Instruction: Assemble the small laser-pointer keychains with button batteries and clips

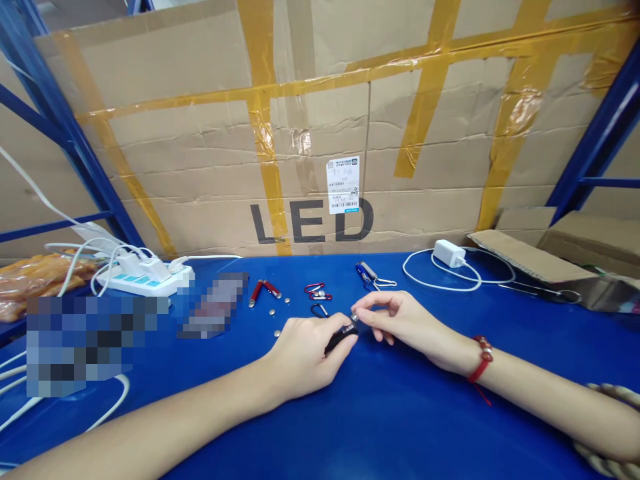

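Above the smooth blue counter [390, 420]: your left hand [307, 350] has its grip clamped around a short black cylinder [338, 339].
Small silvery piece [355, 318]: pinched by your right hand [407, 323], thumb and finger together, at the cylinder's end; I cannot tell whether the two are joined.
Black cylinder: looks mid-job, with your work at its end seemingly unfinished.
Small round silver discs [272, 312], red silver-ended cylinders [257, 291]: loose beyond your left hand, perhaps left to handle.

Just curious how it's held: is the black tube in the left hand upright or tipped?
Tipped: the black tube slants in the left hand, one end toward the right hand.
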Tool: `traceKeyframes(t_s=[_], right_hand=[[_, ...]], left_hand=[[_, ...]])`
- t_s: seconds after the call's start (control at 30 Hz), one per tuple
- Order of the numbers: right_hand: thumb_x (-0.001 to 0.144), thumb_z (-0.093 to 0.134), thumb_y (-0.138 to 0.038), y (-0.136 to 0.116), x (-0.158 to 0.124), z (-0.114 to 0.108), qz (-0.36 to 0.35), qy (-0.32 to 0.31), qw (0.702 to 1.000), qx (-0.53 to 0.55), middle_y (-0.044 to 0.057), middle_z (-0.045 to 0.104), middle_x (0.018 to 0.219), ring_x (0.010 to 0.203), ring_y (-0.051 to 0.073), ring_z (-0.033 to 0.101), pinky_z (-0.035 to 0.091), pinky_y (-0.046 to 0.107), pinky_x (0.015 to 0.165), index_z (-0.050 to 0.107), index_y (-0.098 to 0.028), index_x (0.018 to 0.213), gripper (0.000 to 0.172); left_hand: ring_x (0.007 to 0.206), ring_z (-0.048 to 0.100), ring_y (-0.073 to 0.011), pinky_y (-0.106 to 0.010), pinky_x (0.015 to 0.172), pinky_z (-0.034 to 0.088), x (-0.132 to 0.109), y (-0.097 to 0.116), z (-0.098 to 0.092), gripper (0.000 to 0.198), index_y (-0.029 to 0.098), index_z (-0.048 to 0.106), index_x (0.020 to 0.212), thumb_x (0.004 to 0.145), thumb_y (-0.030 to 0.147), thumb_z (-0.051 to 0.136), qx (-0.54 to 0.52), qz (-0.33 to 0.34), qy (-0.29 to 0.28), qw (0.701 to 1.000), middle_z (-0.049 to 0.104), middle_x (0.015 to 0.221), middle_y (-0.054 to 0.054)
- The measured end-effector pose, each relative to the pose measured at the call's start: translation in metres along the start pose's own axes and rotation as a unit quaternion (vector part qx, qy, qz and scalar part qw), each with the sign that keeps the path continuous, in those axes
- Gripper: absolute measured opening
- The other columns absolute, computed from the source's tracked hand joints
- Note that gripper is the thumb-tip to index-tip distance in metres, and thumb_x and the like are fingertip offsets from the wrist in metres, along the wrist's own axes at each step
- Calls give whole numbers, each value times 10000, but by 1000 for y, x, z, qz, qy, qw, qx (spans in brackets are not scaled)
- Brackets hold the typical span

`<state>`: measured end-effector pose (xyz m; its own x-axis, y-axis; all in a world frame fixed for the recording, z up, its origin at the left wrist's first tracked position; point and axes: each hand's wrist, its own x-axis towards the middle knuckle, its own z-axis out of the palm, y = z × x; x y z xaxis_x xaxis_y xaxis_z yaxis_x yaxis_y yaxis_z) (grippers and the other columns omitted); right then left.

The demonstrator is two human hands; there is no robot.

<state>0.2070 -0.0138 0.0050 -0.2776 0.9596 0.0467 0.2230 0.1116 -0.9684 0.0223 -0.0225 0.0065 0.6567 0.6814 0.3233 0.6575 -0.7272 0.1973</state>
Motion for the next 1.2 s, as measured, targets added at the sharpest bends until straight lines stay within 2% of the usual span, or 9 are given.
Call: traceKeyframes(t_s=[0.2,0.37,0.6,0.77,0.97,1.07,1.2], right_hand=[[700,631,-449,-1,-1,-3,-20,14,1000,11,-39,511,493,422,42,418,316,150,396,629,-140,850,343],[677,657,-407,-4,-2,-2,-18,8,1000,-13,-39,512,472,424,45,432,311,157,404,639,-134,787,295],[648,676,-386,-9,-3,-5,-20,-13,999,-34,-30,526,461,433,55,458,328,167,410,653,-117,743,287],[674,660,-367,-11,-4,-5,-26,-10,999,-37,-42,511,441,408,43,428,325,166,408,653,-126,736,250],[639,688,-377,-7,0,-7,-36,-15,998,-53,-10,570,528,450,62,489,368,171,418,655,-126,706,262],[632,692,-360,-6,1,-9,-18,-37,998,-52,-3,589,561,443,54,492,358,151,390,652,-124,683,244],[601,706,-288,-6,-1,-10,13,-71,996,-54,-24,555,492,425,50,486,334,122,349,637,-121,622,182]], left_hand=[[680,627,-175,-248,596,408,3,-2,-1,223,230,515,975,917,292,309,8,-26,1,1000,663,788,6],[618,601,-147,-226,560,398,3,-3,0,214,212,524,960,915,248,318,-32,-24,7,999,648,749,15],[713,600,-136,-211,659,427,2,-4,0,210,211,545,997,901,217,358,-84,14,24,996,649,862,1],[730,607,-145,-224,645,434,1,-4,0,220,215,537,1000,910,235,337,-82,4,17,997,650,876,0],[743,619,-154,-235,654,450,1,-3,0,224,212,544,1016,905,233,351,-65,3,13,998,661,902,-9],[765,619,-148,-226,695,460,2,-4,-1,226,205,553,1028,897,221,370,-81,27,5,996,661,916,-11],[857,602,-138,-209,764,450,2,-6,-1,232,191,550,1038,896,197,367,-121,90,-12,988,639,990,-22]])
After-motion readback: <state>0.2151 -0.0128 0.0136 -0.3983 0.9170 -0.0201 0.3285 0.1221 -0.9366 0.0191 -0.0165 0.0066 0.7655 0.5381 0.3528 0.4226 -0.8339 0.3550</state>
